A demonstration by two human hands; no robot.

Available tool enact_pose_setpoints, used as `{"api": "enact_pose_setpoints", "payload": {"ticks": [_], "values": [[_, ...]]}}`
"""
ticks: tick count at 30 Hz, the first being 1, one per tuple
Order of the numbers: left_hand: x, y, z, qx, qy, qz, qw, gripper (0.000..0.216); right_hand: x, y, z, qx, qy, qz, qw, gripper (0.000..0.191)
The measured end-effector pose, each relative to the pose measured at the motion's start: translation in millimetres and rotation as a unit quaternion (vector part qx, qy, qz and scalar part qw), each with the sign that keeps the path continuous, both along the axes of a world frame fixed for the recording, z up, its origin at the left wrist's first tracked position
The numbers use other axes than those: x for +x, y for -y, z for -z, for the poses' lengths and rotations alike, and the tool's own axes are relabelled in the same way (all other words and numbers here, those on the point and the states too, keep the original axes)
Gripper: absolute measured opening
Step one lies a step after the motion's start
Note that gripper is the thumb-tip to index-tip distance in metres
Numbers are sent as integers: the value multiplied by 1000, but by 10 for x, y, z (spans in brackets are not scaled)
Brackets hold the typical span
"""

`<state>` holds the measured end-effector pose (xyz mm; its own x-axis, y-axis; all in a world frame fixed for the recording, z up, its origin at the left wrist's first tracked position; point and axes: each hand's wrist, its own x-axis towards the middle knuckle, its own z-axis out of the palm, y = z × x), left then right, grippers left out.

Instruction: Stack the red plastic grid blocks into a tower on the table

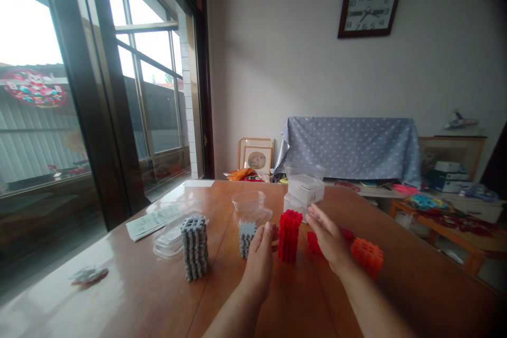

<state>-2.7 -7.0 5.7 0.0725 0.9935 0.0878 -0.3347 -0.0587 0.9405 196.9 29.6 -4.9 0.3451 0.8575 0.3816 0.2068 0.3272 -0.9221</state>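
Note:
A tall red stack of interlocking plastic pieces point(289, 236) stands upright on the table between my two hands. My left hand point(260, 252) is at its left side, fingers stretched towards it; whether they touch it I cannot tell. On the other side my right hand point(329, 238) is held apart from the stack, its fingers extended. Behind that hand lie more red pieces point(314, 243), partly hidden. An orange stack point(368, 256) stands beside my right wrist, which covers part of it. Left of my left hand are a short grey stack point(246, 237) and a taller grey stack point(195, 248).
Clear plastic tubs point(248, 201) and lids point(168, 237) lie about the wooden table point(158, 296). White boxes point(304, 190) are piled behind the red stack. Paper sheets point(152, 222) and a small plastic packet point(90, 273) lie at the left. A low bench point(428, 227) stands at the right.

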Motion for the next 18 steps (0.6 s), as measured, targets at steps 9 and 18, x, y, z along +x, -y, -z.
{"api": "enact_pose_setpoints", "payload": {"ticks": [9, 18], "values": [[115, 93, -125, 18, 30, -20, 999, 62, -274, 181, 0, 19, -57, -18, 998, 76], [315, -105, -255, -8, 10, -30, 999, 74, -302, 149, 2, -28, -82, -40, 995, 83]]}}
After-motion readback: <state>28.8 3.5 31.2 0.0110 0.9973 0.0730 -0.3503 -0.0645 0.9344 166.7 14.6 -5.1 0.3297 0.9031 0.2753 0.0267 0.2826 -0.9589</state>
